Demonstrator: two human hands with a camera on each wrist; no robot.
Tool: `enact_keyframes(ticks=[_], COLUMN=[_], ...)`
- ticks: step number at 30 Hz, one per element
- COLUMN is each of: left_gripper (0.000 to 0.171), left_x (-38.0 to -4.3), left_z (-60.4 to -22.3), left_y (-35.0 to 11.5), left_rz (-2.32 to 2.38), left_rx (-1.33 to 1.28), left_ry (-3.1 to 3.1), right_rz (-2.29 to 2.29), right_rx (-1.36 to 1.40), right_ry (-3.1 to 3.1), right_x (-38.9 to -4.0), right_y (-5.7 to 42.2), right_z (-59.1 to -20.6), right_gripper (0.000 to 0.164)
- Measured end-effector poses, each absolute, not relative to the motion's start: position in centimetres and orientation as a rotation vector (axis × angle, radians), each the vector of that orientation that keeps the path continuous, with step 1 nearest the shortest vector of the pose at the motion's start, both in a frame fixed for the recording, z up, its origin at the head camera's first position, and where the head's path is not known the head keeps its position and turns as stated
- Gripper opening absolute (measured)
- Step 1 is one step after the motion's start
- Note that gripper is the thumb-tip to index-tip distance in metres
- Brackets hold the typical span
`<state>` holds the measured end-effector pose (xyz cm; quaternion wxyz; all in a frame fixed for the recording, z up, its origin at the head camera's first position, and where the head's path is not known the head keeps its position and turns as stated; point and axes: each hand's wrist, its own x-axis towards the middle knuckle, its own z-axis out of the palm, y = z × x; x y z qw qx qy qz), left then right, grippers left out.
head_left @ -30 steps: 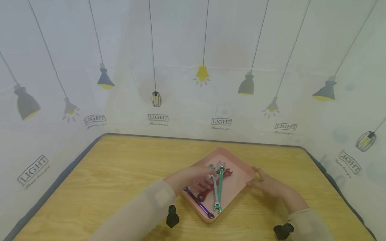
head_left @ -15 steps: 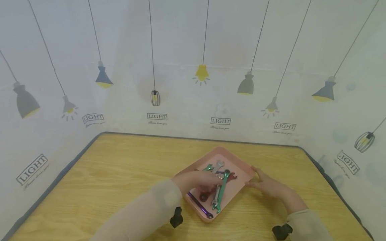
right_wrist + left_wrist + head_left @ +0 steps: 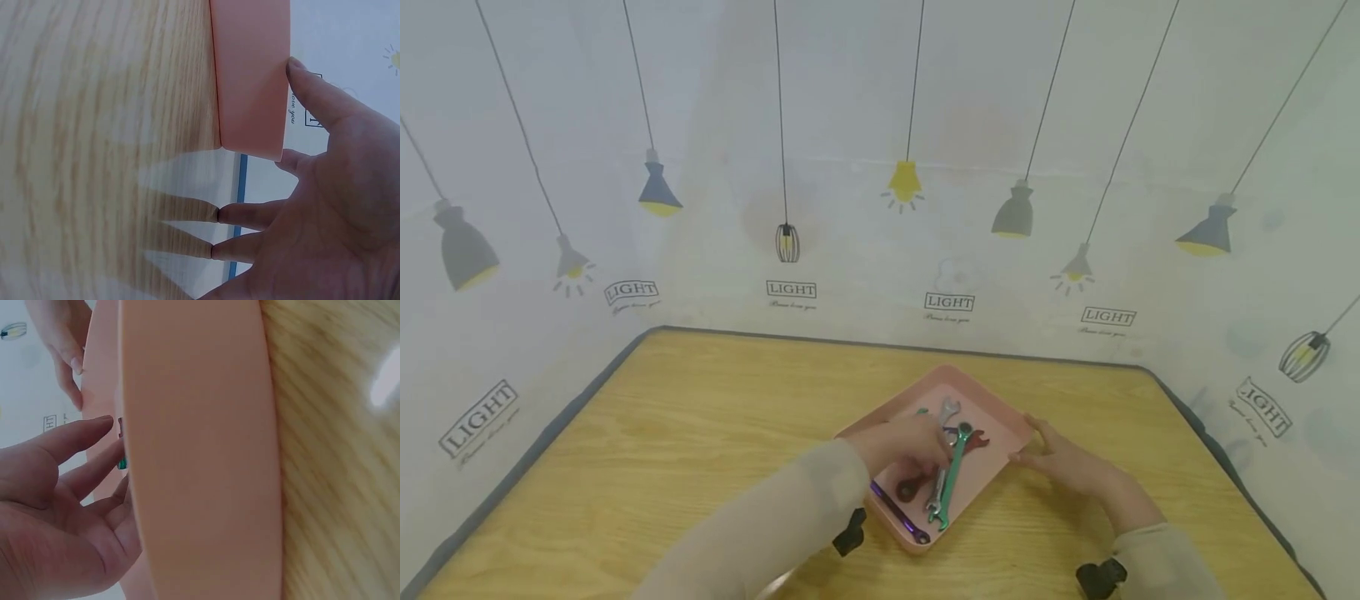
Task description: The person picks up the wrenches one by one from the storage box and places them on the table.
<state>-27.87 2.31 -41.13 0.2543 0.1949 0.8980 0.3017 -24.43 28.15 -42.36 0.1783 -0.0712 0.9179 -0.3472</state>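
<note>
A pink tray (image 3: 992, 415) stands at an angle on the table. Inside, a green wrench (image 3: 955, 479) lies across a red wrench (image 3: 908, 490), with silver wrenches (image 3: 950, 410) around them. Along the tray's left edge lies a purple wrench (image 3: 898, 512). My left hand (image 3: 910, 442) reaches over that side into the pile, touching the wrenches; in the left wrist view its thumb (image 3: 81, 439) stands apart from the forefinger, and the tray wall hides the fingertips. At the right corner, my right hand (image 3: 1075, 467) touches the tray with thumb (image 3: 325, 100) and forefinger, other fingers spread straight.
The wooden table (image 3: 715, 417) extends around the tray, bounded by a dark edge at the back and sides. Behind it hangs a pale backdrop (image 3: 850, 275) printed with lamps. Black mounts (image 3: 850, 533) sit at both wrists.
My left hand has moved right and deeper into the pile. The green and red wrenches have shifted a little to the right. My right hand stays at the tray corner.
</note>
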Motion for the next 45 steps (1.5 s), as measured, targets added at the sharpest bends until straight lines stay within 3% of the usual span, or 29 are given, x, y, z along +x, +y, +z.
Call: enact_keyframes(ticks=[21,28,33,36,42,45], left_gripper=[0.010,0.041,0.034,0.039,0.015,0.019], left_x=[-27.7,-27.5,-27.4,-27.4,-27.9,-28.4], left_z=[-40.1,-40.1,-40.1,-40.1,-40.7,-41.2], left_y=[3.4,4.1,4.3,4.2,3.8,3.6], left_rz=[0.995,1.085,1.004,1.033,0.860,0.861], left_rx=[0.354,0.192,0.251,0.248,0.399,0.412], left_ry=[2.464,2.454,2.497,2.489,2.578,2.576], right_rz=[-0.987,-0.978,-0.971,-0.966,-0.965,-0.962], right_rx=[-0.203,-0.199,-0.200,-0.206,-0.212,-0.217], right_ry=[2.595,2.603,2.614,2.620,2.622,2.625], right_x=[-24.6,-24.4,-24.5,-24.5,-24.4,-24.4], right_y=[28.3,28.3,28.3,28.3,28.2,28.2], right_z=[-42.7,-42.7,-42.9,-42.9,-42.8,-42.8], right_gripper=[0.089,0.089,0.088,0.087,0.087,0.086])
